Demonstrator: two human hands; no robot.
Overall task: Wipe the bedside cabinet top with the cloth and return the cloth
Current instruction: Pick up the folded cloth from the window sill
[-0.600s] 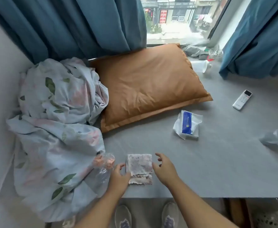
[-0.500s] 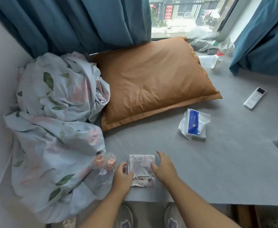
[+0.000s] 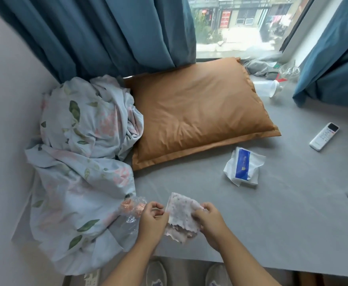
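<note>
Both hands hold the cloth (image 3: 181,217) just above the near edge of the grey surface (image 3: 272,223). The left hand (image 3: 151,220) pinches its left edge between thumb and fingers; the right hand (image 3: 211,222) has its fingers curled closed around the right edge. The cloth is thin and soft, folded into a rough rectangle, pale with small pinkish speckles, and its lower hem hangs frayed and wavy.

The surface is flat, matte and finely woven in look, with a straight near edge beyond which two shoe toes show on the floor. At the left, a crumpled floral sheet (image 3: 80,162), light blue with green leaves and pink blooms, is heaped against the wall and spills over the near edge. Just beside the left hand lies a crinkled clear plastic wrapper (image 3: 133,209), touching the sheet; what it holds is too blurred to tell. Farther back sits a plump, smooth orange-brown pillow (image 3: 200,114) with a flat flanged border. Right of the cloth and well apart lies a white tissue pack (image 3: 244,167) with a blue stripe, and farther right a slim white remote (image 3: 324,136). Between the cloth, the pack and the near edge the grey surface is open. Heavy teal curtains (image 3: 107,34) hang at the far side.
</note>
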